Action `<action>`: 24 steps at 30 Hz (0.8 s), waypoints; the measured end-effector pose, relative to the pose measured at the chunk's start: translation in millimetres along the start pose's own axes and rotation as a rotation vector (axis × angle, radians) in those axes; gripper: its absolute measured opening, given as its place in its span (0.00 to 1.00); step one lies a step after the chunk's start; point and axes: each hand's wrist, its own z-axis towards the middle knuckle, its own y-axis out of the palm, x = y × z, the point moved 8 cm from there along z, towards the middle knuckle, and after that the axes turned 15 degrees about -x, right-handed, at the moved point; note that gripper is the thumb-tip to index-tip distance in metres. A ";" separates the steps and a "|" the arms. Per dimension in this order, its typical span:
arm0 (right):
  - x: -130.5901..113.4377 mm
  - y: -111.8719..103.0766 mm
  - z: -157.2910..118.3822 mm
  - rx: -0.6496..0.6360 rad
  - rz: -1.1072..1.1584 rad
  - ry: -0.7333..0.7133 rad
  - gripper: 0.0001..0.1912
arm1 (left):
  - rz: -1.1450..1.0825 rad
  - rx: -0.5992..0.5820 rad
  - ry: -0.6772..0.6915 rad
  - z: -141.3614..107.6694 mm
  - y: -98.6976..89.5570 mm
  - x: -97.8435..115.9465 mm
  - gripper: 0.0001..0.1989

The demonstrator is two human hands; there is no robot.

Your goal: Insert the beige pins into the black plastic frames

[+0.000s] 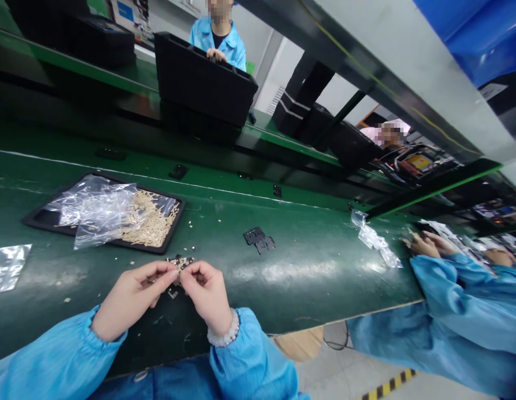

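My left hand [147, 286] and my right hand [206, 289] meet over the green table, fingertips pinched together. Whatever sits between the fingers is too small and too covered to make out. Under and just behind the fingertips lies a small pile of tiny black and cream pieces [180, 261]. Beyond my left hand is a black tray [158, 248] with a heap of small cream-coloured strips [147, 222] and clear plastic bags [102, 208]. To the right of my right hand, two flat black plates with cut-outs [259, 240] overlap on the table.
A clear bag [10, 266] lies at the left edge and another plastic bag [377, 244] at the right. Small black parts [178, 171] rest along the white line. Co-workers' hands [427, 244] are at the far right. A person behind holds a black crate [203, 83].
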 end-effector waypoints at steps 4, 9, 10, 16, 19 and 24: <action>-30.4 -2.2 -18.1 0.139 -0.300 -0.252 0.04 | -0.037 0.017 -0.025 -9.1 0.1 4.9 0.22; -58.3 6.3 -35.2 0.128 -0.593 -0.453 0.09 | 0.089 0.078 0.105 -16.7 -12.0 30.6 0.19; -59.5 6.4 -35.0 0.106 -0.593 -0.450 0.09 | 0.133 0.070 0.159 -18.0 -13.3 36.6 0.19; -68.1 11.6 -28.2 0.034 -0.717 -0.457 0.10 | 0.477 0.108 0.589 -38.8 -13.4 72.8 0.15; -72.9 18.9 -25.5 0.065 -0.773 -0.498 0.10 | 0.572 0.154 0.677 -46.7 -10.1 80.0 0.12; -70.5 16.8 -10.5 0.095 -0.610 -0.426 0.08 | 0.300 0.131 0.379 -34.6 -24.3 56.8 0.12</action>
